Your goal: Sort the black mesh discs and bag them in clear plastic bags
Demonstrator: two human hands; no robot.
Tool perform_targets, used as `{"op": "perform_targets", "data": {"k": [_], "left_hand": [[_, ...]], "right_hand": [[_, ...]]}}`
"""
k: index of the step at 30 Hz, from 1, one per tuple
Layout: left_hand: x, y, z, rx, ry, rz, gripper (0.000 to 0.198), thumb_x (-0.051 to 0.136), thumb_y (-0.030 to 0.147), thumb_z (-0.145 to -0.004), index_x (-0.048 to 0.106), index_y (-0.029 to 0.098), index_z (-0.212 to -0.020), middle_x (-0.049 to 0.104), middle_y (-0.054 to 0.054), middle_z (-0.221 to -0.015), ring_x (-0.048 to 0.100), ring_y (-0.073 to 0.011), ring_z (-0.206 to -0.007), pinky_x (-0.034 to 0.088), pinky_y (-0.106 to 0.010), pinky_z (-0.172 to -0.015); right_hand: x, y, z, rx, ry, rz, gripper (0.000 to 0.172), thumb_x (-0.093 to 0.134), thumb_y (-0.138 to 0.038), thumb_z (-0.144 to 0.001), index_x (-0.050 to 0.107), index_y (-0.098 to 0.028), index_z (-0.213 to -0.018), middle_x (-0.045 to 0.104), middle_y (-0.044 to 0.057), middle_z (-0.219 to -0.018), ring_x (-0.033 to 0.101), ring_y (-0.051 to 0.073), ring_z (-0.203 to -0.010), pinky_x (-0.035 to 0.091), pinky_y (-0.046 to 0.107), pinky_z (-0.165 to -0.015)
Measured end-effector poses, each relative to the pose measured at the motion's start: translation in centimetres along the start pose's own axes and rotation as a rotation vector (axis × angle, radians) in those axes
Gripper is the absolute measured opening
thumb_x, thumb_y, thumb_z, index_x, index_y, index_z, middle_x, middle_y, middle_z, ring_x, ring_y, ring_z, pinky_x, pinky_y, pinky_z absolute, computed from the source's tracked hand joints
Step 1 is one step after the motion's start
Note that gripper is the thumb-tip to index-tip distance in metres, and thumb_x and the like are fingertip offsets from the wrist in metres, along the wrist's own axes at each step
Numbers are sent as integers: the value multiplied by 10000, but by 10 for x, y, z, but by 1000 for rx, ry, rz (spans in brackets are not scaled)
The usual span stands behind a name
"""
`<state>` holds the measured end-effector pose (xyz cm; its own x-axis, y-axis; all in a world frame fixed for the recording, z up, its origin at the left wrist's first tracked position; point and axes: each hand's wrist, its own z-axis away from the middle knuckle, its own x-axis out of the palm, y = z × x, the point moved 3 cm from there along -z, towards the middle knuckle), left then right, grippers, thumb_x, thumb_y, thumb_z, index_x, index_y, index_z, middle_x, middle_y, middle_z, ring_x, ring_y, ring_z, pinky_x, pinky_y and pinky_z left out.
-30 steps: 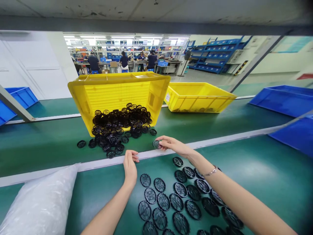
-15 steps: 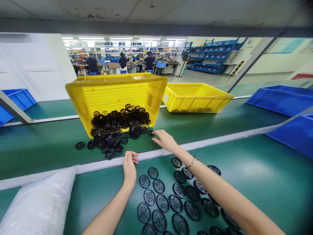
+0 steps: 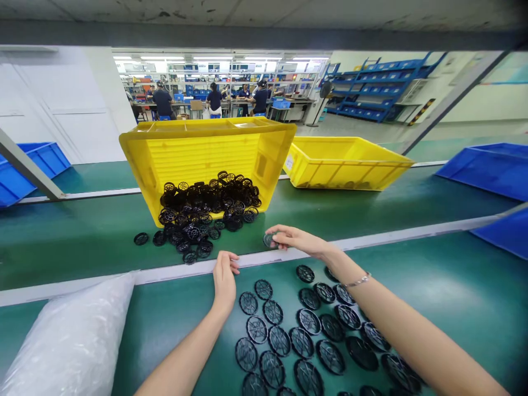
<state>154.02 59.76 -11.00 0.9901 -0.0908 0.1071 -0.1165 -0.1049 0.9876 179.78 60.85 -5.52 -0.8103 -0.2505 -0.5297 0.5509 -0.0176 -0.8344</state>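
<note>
In my right hand [image 3: 295, 240] a small round black spoked part [image 3: 270, 240] is pinched between thumb and fingers, just above the far green surface near the white strip. My left hand [image 3: 225, 278] rests by the white strip [image 3: 177, 273], its fingers curled; whether anything is inside them is hidden. Ahead, a yellow bin [image 3: 206, 154] lies tipped on its side with its opening towards me, and a heap of black spoked wheels [image 3: 198, 212] spills out of it. Many more black wheels [image 3: 279, 341] lie flat in loose rows on the near green surface.
A full white plastic bag [image 3: 70, 341] lies at the left front. Behind to the right stands another yellow bin [image 3: 350, 170]. Blue bins [image 3: 490, 170] are at both sides. A grey shelf edge [image 3: 264, 37] crosses overhead. People [image 3: 163, 102] sit at benches far back.
My right hand has picked up the wheel from beside the tipped bin's right corner and drawn it back towards me. My left hand has hardly moved; the whole view has shifted slightly.
</note>
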Motion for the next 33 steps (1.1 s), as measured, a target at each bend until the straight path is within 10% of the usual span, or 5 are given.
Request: {"op": "perform_targets", "data": {"k": [8, 13, 20, 27, 33], "left_hand": [[18, 22, 19, 143, -608, -350, 451, 296, 426, -1021, 708, 254, -1077, 719, -36, -1139, 629, -211, -1088, 432, -350, -1005], [21, 24, 24, 83, -790, -341, 539, 262, 475, -1019, 746, 238, -994, 761, -25, -998, 688, -199, -957, 485, -315, -919], [22, 16, 23, 10, -731, -196, 595, 269, 536, -1009, 732, 165, -970, 758, -84, -967, 698, -204, -897, 527, -313, -835], [23, 11, 21, -20, -700, -149, 619, 267, 560, -1006, 716, 140, -942, 753, -104, -934, 693, -195, -844, 538, -316, -805], [23, 8, 20, -35, -661, -137, 646, 256, 589, -996, 708, 136, -911, 746, -112, -891, 690, -199, -809, 544, -328, -777]], "right_hand": [[45, -24, 59, -81, -343, 295, 383, 626, -472, -877, 717, -200, -1131, 651, 66, -970, 590, 190, -839, 468, 303, -753], [35, -34, 52, -123, -449, 330, 339, 582, -447, -911, 730, -197, -1085, 702, 55, -978, 643, 193, -851, 498, 284, -760], [3, -24, -46, -235, 313, 610, 285, 513, -256, -935, 620, -170, -1184, 661, 136, -1157, 621, 275, -1016, 507, 446, -924], [13, -18, -92, -313, 372, 619, 161, 579, -147, -859, 628, -203, -1002, 617, 143, -1263, 543, 327, -1178, 403, 546, -1075], [6, -7, -64, -219, 357, 380, 276, 394, -396, -1005, 568, -190, -1066, 701, 93, -914, 667, 223, -790, 570, 412, -768]]}}
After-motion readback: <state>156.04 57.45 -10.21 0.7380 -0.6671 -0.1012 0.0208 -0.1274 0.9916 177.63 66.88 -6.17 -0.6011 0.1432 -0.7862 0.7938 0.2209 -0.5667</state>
